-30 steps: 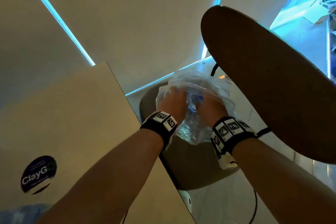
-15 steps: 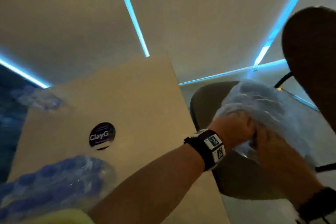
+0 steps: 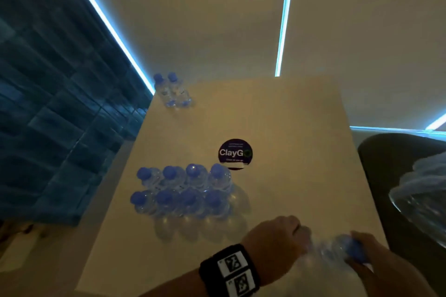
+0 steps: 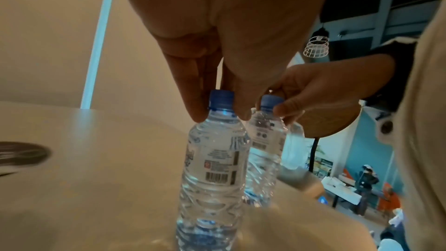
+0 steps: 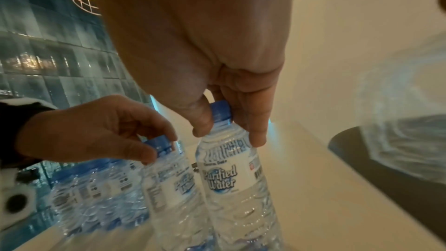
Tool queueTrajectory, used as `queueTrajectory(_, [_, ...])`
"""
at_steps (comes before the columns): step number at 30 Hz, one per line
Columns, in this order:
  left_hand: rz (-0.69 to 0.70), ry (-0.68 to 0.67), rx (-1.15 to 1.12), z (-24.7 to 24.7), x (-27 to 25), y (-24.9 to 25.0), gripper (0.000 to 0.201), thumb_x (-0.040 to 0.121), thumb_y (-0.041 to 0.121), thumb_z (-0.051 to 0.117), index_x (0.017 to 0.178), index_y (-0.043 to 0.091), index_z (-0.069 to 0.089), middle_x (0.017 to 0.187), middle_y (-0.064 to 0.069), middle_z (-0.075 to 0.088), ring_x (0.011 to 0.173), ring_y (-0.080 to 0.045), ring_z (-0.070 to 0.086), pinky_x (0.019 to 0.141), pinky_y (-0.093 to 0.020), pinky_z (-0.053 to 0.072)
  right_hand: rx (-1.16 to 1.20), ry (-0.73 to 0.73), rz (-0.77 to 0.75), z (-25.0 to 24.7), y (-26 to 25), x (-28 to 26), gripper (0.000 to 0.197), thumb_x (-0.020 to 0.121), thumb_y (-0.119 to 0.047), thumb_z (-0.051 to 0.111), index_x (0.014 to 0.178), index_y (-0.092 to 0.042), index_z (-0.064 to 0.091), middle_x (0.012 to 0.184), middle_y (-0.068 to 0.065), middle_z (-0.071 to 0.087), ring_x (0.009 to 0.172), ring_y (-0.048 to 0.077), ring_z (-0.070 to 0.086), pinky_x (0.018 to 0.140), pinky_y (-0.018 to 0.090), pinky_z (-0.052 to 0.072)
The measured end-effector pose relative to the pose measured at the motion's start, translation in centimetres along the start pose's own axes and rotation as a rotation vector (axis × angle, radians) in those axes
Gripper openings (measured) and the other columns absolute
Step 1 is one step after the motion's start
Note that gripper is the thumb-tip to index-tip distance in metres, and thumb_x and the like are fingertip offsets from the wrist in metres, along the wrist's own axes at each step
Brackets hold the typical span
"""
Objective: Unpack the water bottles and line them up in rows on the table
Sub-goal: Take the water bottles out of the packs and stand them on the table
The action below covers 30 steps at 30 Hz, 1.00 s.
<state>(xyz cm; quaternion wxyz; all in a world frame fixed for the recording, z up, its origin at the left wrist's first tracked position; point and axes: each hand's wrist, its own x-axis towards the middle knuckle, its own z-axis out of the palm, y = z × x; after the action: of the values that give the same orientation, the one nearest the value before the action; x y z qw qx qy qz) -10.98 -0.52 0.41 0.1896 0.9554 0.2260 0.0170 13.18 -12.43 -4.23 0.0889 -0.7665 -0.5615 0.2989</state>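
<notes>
- Water bottles, two in hand: one (image 4: 214, 152) pinched at its blue cap and neck by left hand (image 4: 217, 31), thumb and fingers curled round the neck; the other (image 5: 239, 177) pinched the same way by right hand (image 5: 217, 64).
- Both upright, side by side, just apart, over near right edge of table (image 3: 289, 113); bases at or just above the top, contact not resolvable.
- Bottle bodies clear ribbed plastic, white label reading "Purified Water", barcode on the reverse side.
- Head view: held pair blurred; black wrist band (image 3: 231, 270) with square printed markers on left wrist.
- Eight more bottles (image 3: 181, 190) standing on table, two rows of four, blue caps, touching or nearly so.
- Two further bottles (image 3: 172, 90) upright at far left corner, well apart from the rows.
- Table top smooth, pale, matte; round dark "ClayGo" sticker (image 3: 235, 153) just beyond the far row.
- Crumpled clear plastic wrap (image 3: 422, 200) on dark rounded chair (image 3: 386, 164), right of table.
</notes>
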Motion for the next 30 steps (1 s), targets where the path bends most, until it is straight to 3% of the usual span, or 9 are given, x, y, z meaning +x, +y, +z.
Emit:
queueTrajectory(1, [-0.037,0.012,-0.002,0.3,-1.5,-1.3,0.017,0.096,0.019,0.042,0.101,0.008,0.053,0.091,-0.014,0.055,0.076,-0.034,0.054,0.057,-0.046,0.052,0.078,-0.036,0.019,-0.1,-5.2,0.0,0.061,0.056,-0.044,0.088,0.102,-0.013,0.061,0.092,-0.002,0.065,0.084,0.0,0.068,0.078,0.017,0.048])
queueTrajectory(3, [-0.098,0.016,0.009,0.0,-3.6,-3.1,0.009,0.095,0.016,0.045,0.098,0.011,0.052,0.089,-0.011,0.055,0.074,-0.031,0.054,0.054,-0.044,0.052,-0.008,-0.019,0.025,-0.3,-10.8,2.3,0.038,0.079,-0.026,0.075,0.107,-0.026,0.05,0.095,-0.008,0.063,0.091,0.018,0.068,0.084,0.034,0.053])
queueTrajectory(8, [-0.13,0.118,0.078,-0.1,-5.6,-6.8,0.021,0.09,0.011,0.062,0.108,0.01,0.052,0.089,-0.008,0.061,0.072,-0.023,0.058,0.057,-0.036,0.056,0.094,0.133,-0.16,1.5,-17.8,7.3,0.018,0.083,-0.016,0.071,0.094,-0.015,0.057,0.079,-0.006,0.066,0.07,0.012,0.064,0.064,0.022,0.05])
queueTrajectory(14, [-0.176,0.092,0.178,-1.7,-5.6,-8.1,0.024,0.08,0.013,0.07,0.101,0.009,0.06,0.083,-0.007,0.062,0.065,-0.018,0.058,0.048,-0.027,0.052,0.061,0.045,-0.19,1.4,-22.0,14.0,0.031,0.071,-0.018,0.078,0.095,-0.02,0.058,0.091,0.003,0.07,0.083,0.022,0.065,0.074,0.038,0.054])
queueTrajectory(20, [-0.227,0.117,0.215,-1.6,-4.7,-8.8,0.021,0.077,0.012,0.073,0.095,0.011,0.063,0.079,-0.007,0.063,0.062,-0.017,0.058,0.047,-0.029,0.052,0.015,-0.015,-0.254,1.1,-22.7,16.1,0.027,0.067,-0.02,0.077,0.085,-0.019,0.058,0.081,0.0,0.069,0.072,0.019,0.062,0.057,0.025,0.045])
queueTrajectory(22, [-0.233,0.152,0.189,-2.1,-4.7,-8.4,0.022,0.077,0.018,0.077,0.094,0.013,0.063,0.078,-0.004,0.063,0.06,-0.015,0.057,0.048,-0.027,0.05,-0.001,-0.043,-0.285,0.7,-22.7,16.1,0.026,0.068,-0.023,0.077,0.085,-0.018,0.058,0.084,0.0,0.069,0.072,0.02,0.062,0.058,0.024,0.046])
queueTrajectory(24, [-0.227,0.203,0.124,-3.3,-5.3,-7.6,0.036,0.078,0.032,0.076,0.104,0.013,0.062,0.089,-0.004,0.066,0.069,-0.014,0.06,0.057,-0.026,0.053,-0.044,-0.106,-0.298,-0.2,-22.9,15.7,0.03,0.071,-0.029,0.078,0.09,-0.018,0.058,0.089,-0.002,0.068,0.075,0.017,0.062,0.066,0.03,0.052])
queueTrajectory(26, [-0.257,0.275,0.051,-5.9,-6.6,-7.4,0.037,0.087,0.04,0.064,0.112,0.014,0.06,0.1,-0.003,0.066,0.082,-0.014,0.061,0.07,-0.029,0.055,-0.107,-0.177,-0.307,-1.8,-23.4,14.8,0.039,0.073,-0.039,0.078,0.102,-0.021,0.058,0.098,-0.006,0.064,0.083,0.012,0.059,0.071,0.026,0.049])
queueTrajectory(30, [-0.415,0.413,-0.031,-12.6,-11.9,-10.8,0.036,0.091,0.043,0.05,0.107,0.015,0.066,0.097,0.0,0.066,0.081,-0.014,0.061,0.075,-0.027,0.051,-0.435,-0.265,-0.416,-7.0,-25.3,11.6,0.057,0.082,-0.052,0.065,0.129,-0.03,0.045,0.124,-0.004,0.058,0.097,0.01,0.05,0.083,0.022,0.039])
